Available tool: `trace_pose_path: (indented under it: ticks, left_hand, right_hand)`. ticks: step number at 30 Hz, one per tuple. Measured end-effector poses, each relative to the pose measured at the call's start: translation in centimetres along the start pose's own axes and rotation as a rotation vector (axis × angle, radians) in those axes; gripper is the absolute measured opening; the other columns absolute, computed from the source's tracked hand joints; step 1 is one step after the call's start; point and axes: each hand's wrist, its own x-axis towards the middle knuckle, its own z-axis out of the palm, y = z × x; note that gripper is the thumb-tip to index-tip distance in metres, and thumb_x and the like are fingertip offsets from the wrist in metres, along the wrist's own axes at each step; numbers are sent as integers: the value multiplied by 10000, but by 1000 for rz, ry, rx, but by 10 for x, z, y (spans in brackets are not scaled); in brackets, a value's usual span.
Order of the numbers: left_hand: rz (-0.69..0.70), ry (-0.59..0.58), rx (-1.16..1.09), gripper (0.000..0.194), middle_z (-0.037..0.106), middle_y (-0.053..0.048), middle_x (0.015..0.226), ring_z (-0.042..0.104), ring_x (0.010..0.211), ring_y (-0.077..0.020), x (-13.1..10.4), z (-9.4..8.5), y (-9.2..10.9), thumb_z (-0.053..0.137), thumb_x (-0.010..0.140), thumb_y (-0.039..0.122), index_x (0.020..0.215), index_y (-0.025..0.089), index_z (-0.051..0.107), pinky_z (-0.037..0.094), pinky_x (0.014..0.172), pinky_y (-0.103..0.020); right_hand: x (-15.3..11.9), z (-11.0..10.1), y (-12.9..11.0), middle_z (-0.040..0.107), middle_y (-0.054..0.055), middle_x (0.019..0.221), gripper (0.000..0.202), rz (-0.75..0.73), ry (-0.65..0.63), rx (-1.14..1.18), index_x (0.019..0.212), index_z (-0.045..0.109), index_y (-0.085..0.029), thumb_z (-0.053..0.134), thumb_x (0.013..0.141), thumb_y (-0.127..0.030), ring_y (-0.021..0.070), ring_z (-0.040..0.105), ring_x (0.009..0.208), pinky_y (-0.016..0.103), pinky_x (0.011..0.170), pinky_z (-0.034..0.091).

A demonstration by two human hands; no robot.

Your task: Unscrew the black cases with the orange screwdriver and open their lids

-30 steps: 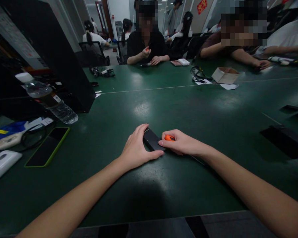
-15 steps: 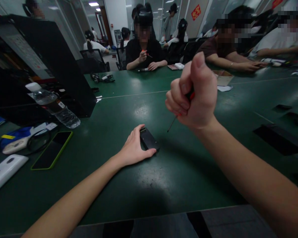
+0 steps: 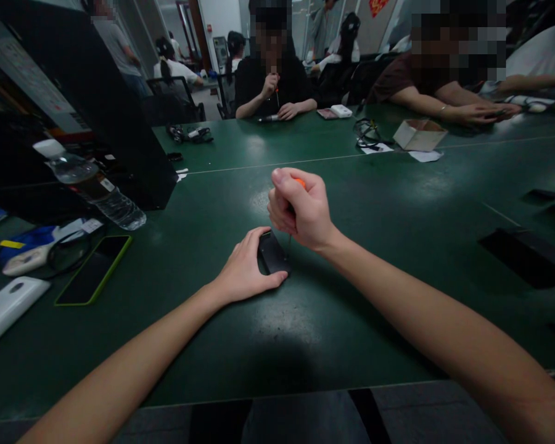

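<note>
Your left hand (image 3: 246, 269) grips a flat black block (image 3: 274, 254) on the glossy green table (image 3: 203, 228), your right hand (image 3: 305, 208) clenches a thin-shafted orange screwdriver (image 3: 300, 182), its handle mostly hidden, tip indistinct.

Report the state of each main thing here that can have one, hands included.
Black case: resting on the table
Orange-handled tool: shaft pointing down
Left hand: gripping the case
Right hand: closed around the tool
Phone: screen up, dark
Bottle: capped
Small carton: open-topped
</note>
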Motion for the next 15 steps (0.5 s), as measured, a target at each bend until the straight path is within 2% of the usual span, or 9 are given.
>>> trace_pose_path:
  ticks: [4,10,15]
  left_hand:
    - [14,-3,-1,842,508,-168,1444,510,1328,-357,1,1,0,795,730,447,1424,182,400,414,1130,-521]
    - [-1,-7,-3,882,490,-163,1469,496,1345,-364,2,-1,1,806,708,434,1442,192,383,409,1134,-526]
    - [20,-11,-2,795,519,-158,1444,515,1324,-358,3,-1,1,796,718,440,1385,192,442,426,1120,-519]
  right_hand:
    - [-2,-2,3,300,-94,439,535,8,-30,25,636,354,-233,670,857,-604,44,240,356,214,361,201]
    - [-2,-2,-5,256,-94,467,546,34,36,-16,666,333,-239,610,875,-661,53,243,380,209,385,225]
    - [-3,-1,5,271,-101,447,511,-27,-31,-16,650,337,-238,598,909,-592,51,223,355,222,386,212]
